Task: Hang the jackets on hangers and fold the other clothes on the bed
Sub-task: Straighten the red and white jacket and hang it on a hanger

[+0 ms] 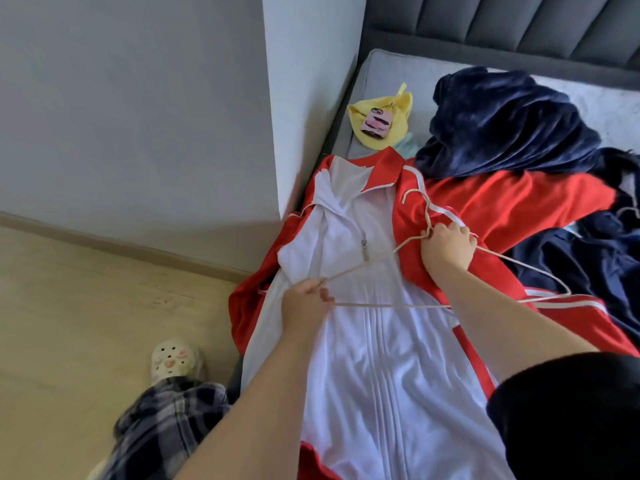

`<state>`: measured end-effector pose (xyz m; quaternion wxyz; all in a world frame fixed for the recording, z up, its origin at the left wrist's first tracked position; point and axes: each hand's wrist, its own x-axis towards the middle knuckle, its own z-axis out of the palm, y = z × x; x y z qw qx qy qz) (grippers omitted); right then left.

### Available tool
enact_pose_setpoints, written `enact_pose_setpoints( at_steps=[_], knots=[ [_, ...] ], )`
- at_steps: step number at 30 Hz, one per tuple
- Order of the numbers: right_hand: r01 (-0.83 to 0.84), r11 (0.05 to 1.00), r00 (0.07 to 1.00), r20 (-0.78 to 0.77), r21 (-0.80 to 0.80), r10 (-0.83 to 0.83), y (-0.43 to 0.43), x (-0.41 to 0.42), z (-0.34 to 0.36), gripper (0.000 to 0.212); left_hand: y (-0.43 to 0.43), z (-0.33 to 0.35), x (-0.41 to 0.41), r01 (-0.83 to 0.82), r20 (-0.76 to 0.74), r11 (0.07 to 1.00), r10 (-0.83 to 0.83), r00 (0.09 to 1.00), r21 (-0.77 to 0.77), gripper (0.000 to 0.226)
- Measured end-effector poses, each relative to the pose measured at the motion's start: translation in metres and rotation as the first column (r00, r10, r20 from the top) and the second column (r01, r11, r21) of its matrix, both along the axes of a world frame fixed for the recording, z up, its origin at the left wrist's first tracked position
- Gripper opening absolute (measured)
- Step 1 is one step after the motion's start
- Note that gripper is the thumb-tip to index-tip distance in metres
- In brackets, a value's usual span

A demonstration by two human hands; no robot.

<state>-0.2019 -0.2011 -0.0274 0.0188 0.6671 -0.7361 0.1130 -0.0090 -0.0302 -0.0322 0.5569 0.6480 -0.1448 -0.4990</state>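
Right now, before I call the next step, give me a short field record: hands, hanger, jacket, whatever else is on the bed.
left hand: grips the left end of the hanger
right hand: grips the hanger below its hook
hanger: thin, beige, held over the jacket, not in its shoulders
jacket: red, white lining, lying open on the bed
also on bed: navy fleece bunched beyond the jacket; yellow cloth beside it

Both hands, left [304, 303] and right [448, 245], gripping a thin hanger [391, 305], over red-and-white jacket [367, 341] on bed [398, 69]
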Motion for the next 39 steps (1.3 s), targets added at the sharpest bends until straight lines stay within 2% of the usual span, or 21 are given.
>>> enact_pose_setpoints(
  at_steps=[2,4,6,10,14,16,19,23,26,28,31,33,37,39],
  knots=[
    [-0.009,0.999,1.0,-0.013,-0.046,0.009,0.005,-0.002,-0.024,0.032,-0.013,-0.003,0.004,0.097,0.31,0.995,-0.103,0.945,0.034,0.029],
    [-0.021,0.994,1.0,-0.02,-0.107,0.019,0.013,0.0,-0.041,0.026,-0.029,-0.006,0.006,0.153,0.486,0.985,-0.172,0.857,0.079,0.031],
    [-0.008,0.985,1.0,0.002,-0.175,0.008,0.016,-0.001,-0.052,0.025,-0.047,-0.011,0.007,0.211,0.6,0.972,-0.231,0.766,0.104,0.033],
    [0.0,0.977,0.999,0.051,-0.212,0.011,0.009,-0.002,-0.063,0.038,-0.091,-0.019,0.015,0.311,0.603,0.948,-0.284,0.745,0.063,0.043],
    [0.014,0.962,0.998,0.057,-0.273,0.001,0.002,-0.002,-0.071,0.034,-0.133,-0.021,0.029,0.385,0.62,0.922,-0.318,0.717,0.027,0.053],
    [0.022,0.957,0.999,0.046,-0.29,-0.009,-0.002,-0.001,-0.074,0.027,-0.147,-0.023,0.032,0.393,0.564,0.919,-0.308,0.767,-0.033,0.055],
    [0.022,0.948,0.999,0.048,-0.318,-0.007,-0.005,-0.001,-0.076,0.021,-0.161,-0.026,0.037,0.332,0.376,0.938,-0.274,0.885,-0.099,0.047],
    [0.011,0.946,0.999,0.043,-0.325,0.003,-0.007,0.001,-0.076,0.028,-0.166,-0.027,0.039,0.102,0.03,0.975,-0.098,0.995,-0.198,0.035],
    [0.018,0.96,0.999,0.046,-0.279,-0.006,-0.009,0.002,-0.078,0.027,-0.162,-0.022,0.039,-0.134,-0.273,0.961,0.065,0.96,-0.242,0.025],
    [0.016,0.972,0.999,0.048,-0.236,-0.004,-0.01,0.002,-0.077,0.025,-0.155,-0.018,0.046,-0.219,-0.418,0.94,0.093,0.904,-0.263,0.021],
    [0.007,0.987,0.999,0.036,-0.162,-0.002,-0.007,0.002,-0.07,0.03,-0.135,-0.013,0.056,-0.195,-0.48,0.929,0.021,0.877,-0.314,0.009],
    [-0.001,0.991,1.0,0.028,-0.132,0.005,-0.001,0.002,-0.06,0.033,-0.119,-0.014,0.058,-0.173,-0.462,0.93,0.004,0.887,-0.325,0.013],
    [-0.062,0.995,0.997,0.04,-0.073,0.065,0.018,-0.001,-0.034,0.035,-0.093,-0.007,0.054,-0.127,-0.476,0.963,-0.002,0.88,-0.239,0.022],
    [-0.111,0.987,0.991,0.068,-0.116,0.119,0.027,-0.005,-0.019,0.028,-0.084,-0.002,0.054,-0.097,-0.471,0.982,0.009,0.882,-0.163,0.02]
  ],
)
